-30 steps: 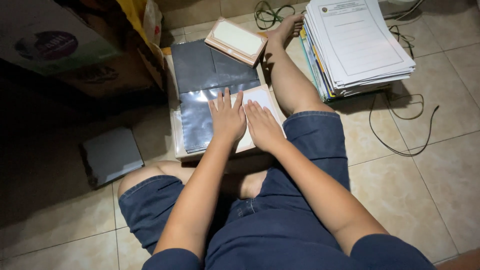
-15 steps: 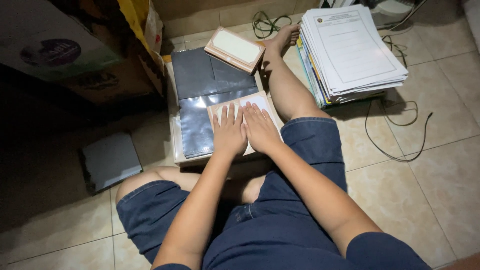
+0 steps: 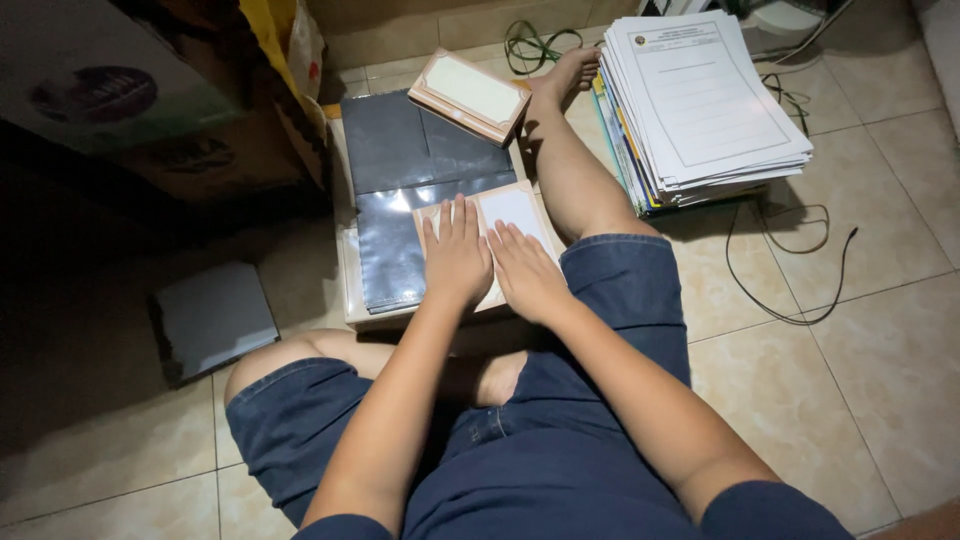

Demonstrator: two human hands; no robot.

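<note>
I sit on a tiled floor with a low stack of sheets in front of me. My left hand (image 3: 457,255) and my right hand (image 3: 524,272) lie flat, side by side, fingers together, pressing on a tan-edged white card (image 3: 515,208). The card lies on a shiny dark plastic sheet (image 3: 392,240) spread over the stack. Neither hand grips anything. A second tan-framed white card (image 3: 470,93) rests tilted at the far edge of the dark sheet.
A thick pile of white printed papers (image 3: 700,100) stands at the right beside my outstretched leg. Black cable (image 3: 790,300) loops on the tiles near it. A cardboard box (image 3: 150,110) sits at the far left, a grey flat pad (image 3: 212,318) on the floor below.
Both hands stay flat on the card, having slid slightly toward me. The view shifted a little; nothing else moved.
</note>
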